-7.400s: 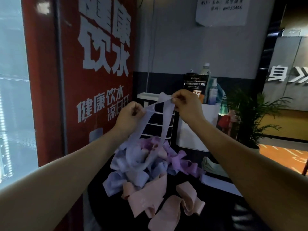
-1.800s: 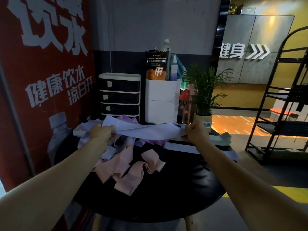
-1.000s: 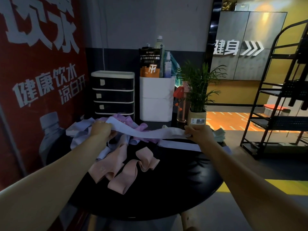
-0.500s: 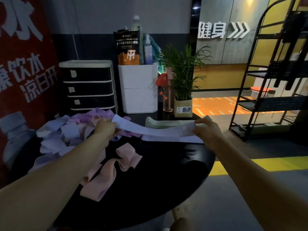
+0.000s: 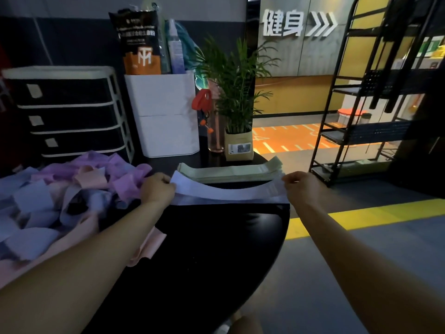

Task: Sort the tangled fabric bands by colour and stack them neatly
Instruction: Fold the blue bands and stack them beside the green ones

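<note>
Lavender band [image 5: 228,192] stretched between both hands' grip.

Dim foreground, bright yellow-orange backlight far right; soft blur, wide-angle edge distortion.

Both bare forearms reached forward, well apart. The left hand [image 5: 157,189] had its fingers curled, pinching one end of a pale band [image 5: 226,192]. The right hand [image 5: 302,186] pinched the other end, knuckles up, thumb and fingertips closed.
</note>
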`<state>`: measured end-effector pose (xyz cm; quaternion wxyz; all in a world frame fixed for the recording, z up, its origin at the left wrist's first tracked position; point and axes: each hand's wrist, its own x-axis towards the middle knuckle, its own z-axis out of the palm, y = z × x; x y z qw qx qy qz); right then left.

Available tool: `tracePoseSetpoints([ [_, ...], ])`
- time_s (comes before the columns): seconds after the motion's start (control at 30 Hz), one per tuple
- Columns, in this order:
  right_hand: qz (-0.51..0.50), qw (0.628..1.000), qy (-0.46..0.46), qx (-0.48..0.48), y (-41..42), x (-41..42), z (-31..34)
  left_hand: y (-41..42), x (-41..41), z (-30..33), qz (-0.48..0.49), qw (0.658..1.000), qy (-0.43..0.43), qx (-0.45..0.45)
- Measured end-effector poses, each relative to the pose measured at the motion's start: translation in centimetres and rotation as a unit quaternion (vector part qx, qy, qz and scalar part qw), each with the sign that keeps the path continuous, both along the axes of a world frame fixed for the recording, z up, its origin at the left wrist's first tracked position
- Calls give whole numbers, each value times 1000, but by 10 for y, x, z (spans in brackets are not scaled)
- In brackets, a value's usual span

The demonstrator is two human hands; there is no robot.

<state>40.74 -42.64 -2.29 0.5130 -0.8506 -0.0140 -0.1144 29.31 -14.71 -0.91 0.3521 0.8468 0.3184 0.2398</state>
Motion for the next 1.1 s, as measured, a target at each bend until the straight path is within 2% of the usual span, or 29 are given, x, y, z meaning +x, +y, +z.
tracePoseSetpoints([
  [0.17, -6, 999, -16, -50, 3, 4, -16, 3, -2, -12, -17, 999, 21, 37],
  [0.37, -8, 994, -31, -102, 6, 3, -23, 9, -6, -24, -23, 999, 25, 19],
  [0.57, -6, 981, -95, -168, 18, -8, -21, 7, -13, -31, -42, 999, -16, 17],
  [0.7, 89, 976, -117, -161, 48, -35, -23, 2, -20, -40, -72, 996, -47, 22],
  [0.8, 174, 958, -129, -189, 60, -50, -30, 2, -23, -47, -75, 995, -66, 10],
  [1.1, 205, 932, -138, -265, 60, -53, -30, 5, -21, -53, -57, 995, -71, 25],
])
